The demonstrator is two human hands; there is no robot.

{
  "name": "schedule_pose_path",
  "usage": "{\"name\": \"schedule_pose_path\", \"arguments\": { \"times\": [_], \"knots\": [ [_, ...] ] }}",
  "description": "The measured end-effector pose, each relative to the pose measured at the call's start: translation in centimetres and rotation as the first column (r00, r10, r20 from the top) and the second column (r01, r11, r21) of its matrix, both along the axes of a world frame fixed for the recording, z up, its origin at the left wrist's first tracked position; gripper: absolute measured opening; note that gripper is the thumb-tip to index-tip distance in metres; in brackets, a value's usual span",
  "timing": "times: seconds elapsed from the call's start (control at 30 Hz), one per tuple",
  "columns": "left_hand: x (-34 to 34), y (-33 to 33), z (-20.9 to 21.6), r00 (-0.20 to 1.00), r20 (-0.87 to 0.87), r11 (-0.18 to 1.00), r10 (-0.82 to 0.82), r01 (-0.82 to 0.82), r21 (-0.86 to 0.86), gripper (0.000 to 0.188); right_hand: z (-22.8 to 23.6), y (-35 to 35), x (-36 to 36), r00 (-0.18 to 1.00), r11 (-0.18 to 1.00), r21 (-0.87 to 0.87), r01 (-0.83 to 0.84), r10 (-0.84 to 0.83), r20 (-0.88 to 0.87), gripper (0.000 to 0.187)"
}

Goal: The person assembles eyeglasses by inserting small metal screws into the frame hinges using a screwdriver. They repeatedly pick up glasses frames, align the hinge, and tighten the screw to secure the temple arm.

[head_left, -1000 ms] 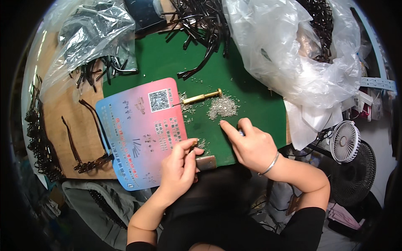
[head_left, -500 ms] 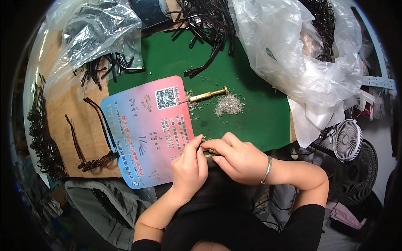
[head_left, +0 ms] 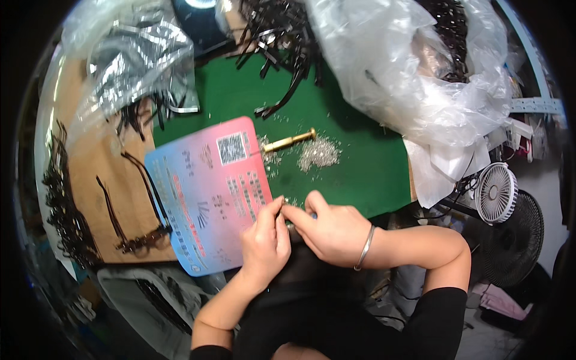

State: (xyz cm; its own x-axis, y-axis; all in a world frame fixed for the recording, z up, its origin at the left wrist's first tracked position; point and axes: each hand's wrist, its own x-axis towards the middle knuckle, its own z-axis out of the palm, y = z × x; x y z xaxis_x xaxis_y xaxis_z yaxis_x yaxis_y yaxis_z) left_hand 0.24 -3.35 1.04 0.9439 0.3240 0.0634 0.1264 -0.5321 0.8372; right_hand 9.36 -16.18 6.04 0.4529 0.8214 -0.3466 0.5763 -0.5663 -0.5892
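Note:
My left hand and my right hand meet at the near edge of a green mat. Thumb and fingers of both are pinched together, with the fingertips touching or nearly so. What they hold is small and mostly hidden; a tiny glint shows at the left fingertips. Beyond the hands, a brass-coloured screwdriver lies on the mat, its tip toward a blue and pink printed card. Beside it is a heap of tiny shiny metal pieces, apparently screws.
At left, a dark eyeglass frame stands with its temples up, near a row of stacked dark frames. Black temples lie at the back. Clear plastic bags sit back left, another bag back right. Fans stand at right.
The whole view has shifted slightly and is blurrier. My right fingers have drawn in against the left fingertips; the brass-coloured bit seen under them is now hidden. The screwdriver stays on the mat.

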Motion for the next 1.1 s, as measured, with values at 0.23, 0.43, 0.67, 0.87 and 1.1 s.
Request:
{"name": "schedule_pose_path", "arguments": {
  "times": [0.23,0.43,0.67,0.87,1.1],
  "knots": [
    [1.4,1.7,1.4,0.993,0.001,0.975,0.117,-0.115,-0.189,0.026,1.4,-3.5,1.2,0.984,0.984,0.037,0.172,-0.173,0.051,0.038],
    [11.1,3.2,2.4,0.977,0.179,0.969,-0.115,0.07,0.238,0.026,-2.6,-4.9,1.6,0.963,0.926,0.282,0.251,-0.269,0.025,0.034],
    [19.6,4.6,-1.5,0.971,0.148,0.658,-0.19,0.014,0.753,0.006,-3.2,-5.7,2.0,0.968,0.907,0.345,0.241,-0.251,-0.015,0.032],
    [14.2,7.5,3.9,0.978,0.103,0.746,-0.181,0.068,0.663,0.017,-2.8,-6.5,3.7,0.944,0.892,0.329,0.309,-0.247,-0.218,0.027],
    [2.6,5.0,5.7,0.984,-0.046,0.959,-0.17,0.155,-0.238,0.007,-1.8,-8.9,11.2,0.714,0.733,0.032,0.679,-0.67,0.203,0.031]
  ]
}}
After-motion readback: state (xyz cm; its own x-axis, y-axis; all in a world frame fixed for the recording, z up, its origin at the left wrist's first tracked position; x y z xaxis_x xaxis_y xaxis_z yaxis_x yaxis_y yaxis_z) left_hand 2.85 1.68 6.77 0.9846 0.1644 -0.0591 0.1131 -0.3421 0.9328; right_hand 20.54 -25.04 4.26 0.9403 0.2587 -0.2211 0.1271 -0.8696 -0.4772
